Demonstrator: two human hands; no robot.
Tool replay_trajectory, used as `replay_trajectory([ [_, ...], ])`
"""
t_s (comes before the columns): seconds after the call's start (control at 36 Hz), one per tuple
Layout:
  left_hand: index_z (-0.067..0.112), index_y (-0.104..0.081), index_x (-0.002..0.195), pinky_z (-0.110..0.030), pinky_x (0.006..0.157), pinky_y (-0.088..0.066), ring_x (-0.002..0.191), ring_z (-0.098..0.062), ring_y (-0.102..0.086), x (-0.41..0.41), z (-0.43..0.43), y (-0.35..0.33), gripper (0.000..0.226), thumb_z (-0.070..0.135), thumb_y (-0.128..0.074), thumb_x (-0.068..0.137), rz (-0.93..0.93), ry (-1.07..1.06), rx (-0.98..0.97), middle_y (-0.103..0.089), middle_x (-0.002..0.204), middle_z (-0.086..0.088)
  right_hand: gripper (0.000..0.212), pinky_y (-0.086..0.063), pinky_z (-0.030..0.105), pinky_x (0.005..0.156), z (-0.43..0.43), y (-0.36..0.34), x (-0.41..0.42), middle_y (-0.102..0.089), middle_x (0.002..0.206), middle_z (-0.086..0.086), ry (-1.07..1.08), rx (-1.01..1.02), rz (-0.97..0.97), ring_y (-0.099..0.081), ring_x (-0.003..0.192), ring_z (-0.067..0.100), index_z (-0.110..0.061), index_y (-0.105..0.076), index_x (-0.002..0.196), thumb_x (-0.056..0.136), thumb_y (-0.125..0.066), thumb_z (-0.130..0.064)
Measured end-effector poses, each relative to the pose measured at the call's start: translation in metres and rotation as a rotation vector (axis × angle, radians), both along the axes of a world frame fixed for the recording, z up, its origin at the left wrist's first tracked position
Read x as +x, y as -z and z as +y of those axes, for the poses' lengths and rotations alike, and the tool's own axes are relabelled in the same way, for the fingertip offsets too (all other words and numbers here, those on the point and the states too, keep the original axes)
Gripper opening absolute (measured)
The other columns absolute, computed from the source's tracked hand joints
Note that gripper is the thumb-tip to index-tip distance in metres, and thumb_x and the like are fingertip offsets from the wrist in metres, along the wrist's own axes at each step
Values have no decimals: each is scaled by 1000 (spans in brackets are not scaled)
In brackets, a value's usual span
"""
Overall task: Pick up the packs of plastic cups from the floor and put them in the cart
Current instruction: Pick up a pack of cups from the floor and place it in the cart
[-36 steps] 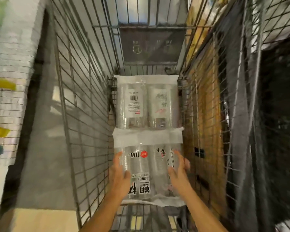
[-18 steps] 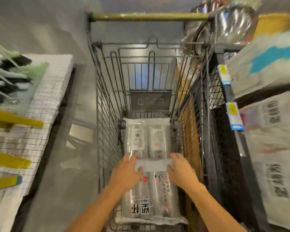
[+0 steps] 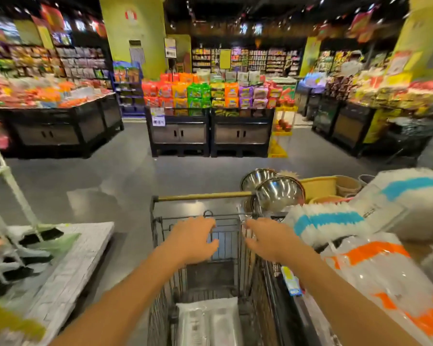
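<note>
Hovering over the cart point(image 3: 157, 318) basket, both my hands are empty: my left hand point(image 3: 193, 239) and my right hand point(image 3: 269, 239) hang above the wire, fingers loosely bent and a little spread, pinching nothing. Whether my fingertips point(image 3: 211, 221) touch the folding wire flap point(image 3: 227, 215) below them I cannot tell. Judgement: they sit there because the load is down and the handle bar point(image 3: 203, 196) at the far end is the nearest thing to grasp.

Task item: a pack of plastic cups point(image 3: 208, 323) lies flat on the basket bottom, clear-wrapped, 2 sleeves side by side. The lower edge of the view cuts it off, so I cannot confirm the count of packs inside. Lying flat, it should not roll or slip through the wire. No pack shows on the floor point(image 3: 115, 181), grey and polished.

Surroundings: Steel bowls point(image 3: 278, 193) just beside the cart's far right corner; striped bagged goods point(image 3: 375, 265) along its right side; brooms point(image 3: 44, 234) on a white platform point(image 3: 80, 253) to the left. Snack displays point(image 3: 205, 94) well apart, across the aisle
</note>
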State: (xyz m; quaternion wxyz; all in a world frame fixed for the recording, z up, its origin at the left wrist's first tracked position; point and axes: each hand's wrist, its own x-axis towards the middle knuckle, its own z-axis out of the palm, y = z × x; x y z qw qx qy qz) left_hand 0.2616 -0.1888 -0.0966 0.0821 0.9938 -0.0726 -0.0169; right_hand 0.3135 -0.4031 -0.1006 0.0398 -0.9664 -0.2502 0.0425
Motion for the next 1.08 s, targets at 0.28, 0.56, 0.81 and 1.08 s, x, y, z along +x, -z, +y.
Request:
replay_trajectory([
  [0.28,25,-56,120,-40,86,-51,103,-22,-58,-13,-49,-72,39,51,-46,92,-82,316,13,-60,112,0,41,-47,41,94,-56,-64,-86,-56,131,1,338,8,-80,-55,117,26,-28,-47,133,96,-47,-46],
  [0.56,36,-53,122,-33,92,-40,113,-17,-53,-86,-129,-94,38,57,-48,90,-119,758,-16,-58,124,7,42,-46,34,86,-105,-97,-260,-57,132,1,772,-59,-116,-56,116,25,-28,-45,138,99,-45,-47],
  [0.81,37,-55,123,-30,93,-45,114,-12,-54,-209,-226,-103,36,54,-50,92,-110,1164,-94,-58,129,12,35,-46,39,91,-135,-115,-456,-57,132,3,1220,-64,-129,-55,120,29,-28,-52,129,98,-49,-42],
  [1.08,34,-55,124,-31,92,-43,114,-17,-55,-408,-303,-110,41,56,-47,90,-103,1604,-87,-58,128,10,35,-46,33,81,-121,-121,-696,-62,128,-3,1659,-14,-173,-59,114,24,-28,-55,129,97,-51,-40],
])
